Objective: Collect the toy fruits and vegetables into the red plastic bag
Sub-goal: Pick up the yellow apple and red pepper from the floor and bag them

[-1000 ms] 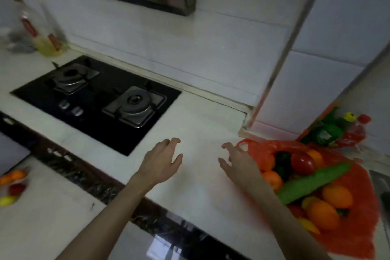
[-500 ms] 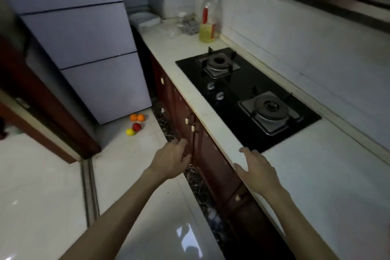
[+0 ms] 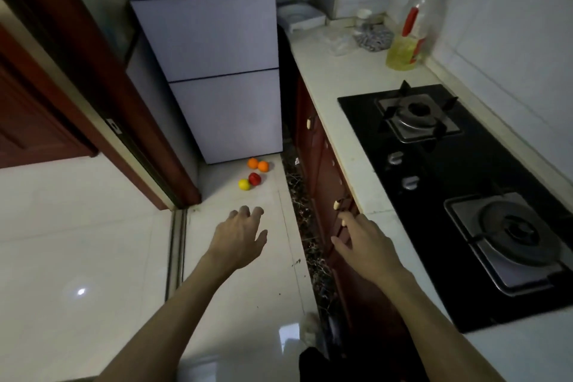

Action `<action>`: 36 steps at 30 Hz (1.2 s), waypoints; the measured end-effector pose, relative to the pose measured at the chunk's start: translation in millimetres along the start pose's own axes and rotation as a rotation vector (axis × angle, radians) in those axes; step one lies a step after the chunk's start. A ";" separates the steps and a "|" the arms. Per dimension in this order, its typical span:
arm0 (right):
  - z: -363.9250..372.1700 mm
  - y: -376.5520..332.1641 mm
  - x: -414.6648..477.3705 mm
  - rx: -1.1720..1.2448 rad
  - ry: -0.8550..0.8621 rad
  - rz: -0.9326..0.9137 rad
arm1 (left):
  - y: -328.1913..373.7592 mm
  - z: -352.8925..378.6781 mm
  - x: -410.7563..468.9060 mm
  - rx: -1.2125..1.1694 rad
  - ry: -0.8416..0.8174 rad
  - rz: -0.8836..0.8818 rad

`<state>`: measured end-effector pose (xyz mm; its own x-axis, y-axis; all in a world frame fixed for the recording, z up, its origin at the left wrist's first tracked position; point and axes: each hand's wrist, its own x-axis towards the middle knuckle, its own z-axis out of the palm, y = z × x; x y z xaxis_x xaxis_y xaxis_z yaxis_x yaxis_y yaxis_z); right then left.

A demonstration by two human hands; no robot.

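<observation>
Several toy fruits lie on the white floor at the foot of the fridge: two oranges (image 3: 253, 163) (image 3: 263, 166), a red fruit (image 3: 254, 179) and a yellow lemon (image 3: 244, 184). My left hand (image 3: 238, 237) hovers over the floor short of them, fingers spread, holding nothing. My right hand (image 3: 366, 245) reaches out in front of the cabinet doors, fingers apart and empty. The red plastic bag is out of view.
A grey fridge (image 3: 214, 71) stands ahead. A dark red door frame (image 3: 102, 96) is on the left. On the right, the white counter (image 3: 335, 87) carries a black gas hob (image 3: 449, 180), an oil bottle (image 3: 409, 31) and small items; dark red cabinets (image 3: 322, 170) sit below.
The view has swung left from the counter and the red bag of toys to the floor by the fridge. Both hands have left the counter and now reach forward toward the floor fruits.
</observation>
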<state>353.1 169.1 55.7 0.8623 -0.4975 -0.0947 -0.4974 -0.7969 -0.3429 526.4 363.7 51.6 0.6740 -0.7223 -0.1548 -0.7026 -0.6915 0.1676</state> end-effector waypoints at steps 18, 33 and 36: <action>44.4 -70.7 246.7 0.132 -0.302 -0.210 | -118.9 -1.2 109.3 -0.115 -0.053 -0.347; 79.7 -133.1 414.5 0.084 -0.413 -0.104 | -259.6 -10.4 263.8 -0.105 -0.119 -0.299; 95.2 -134.4 451.5 0.120 -0.437 -0.061 | -276.4 -0.2 302.2 -0.111 -0.166 -0.314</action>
<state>818.2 84.2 -29.9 0.8616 -0.2396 -0.4475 -0.4525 -0.7618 -0.4635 924.3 336.5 -41.2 0.8003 -0.4718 -0.3701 -0.4322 -0.8817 0.1895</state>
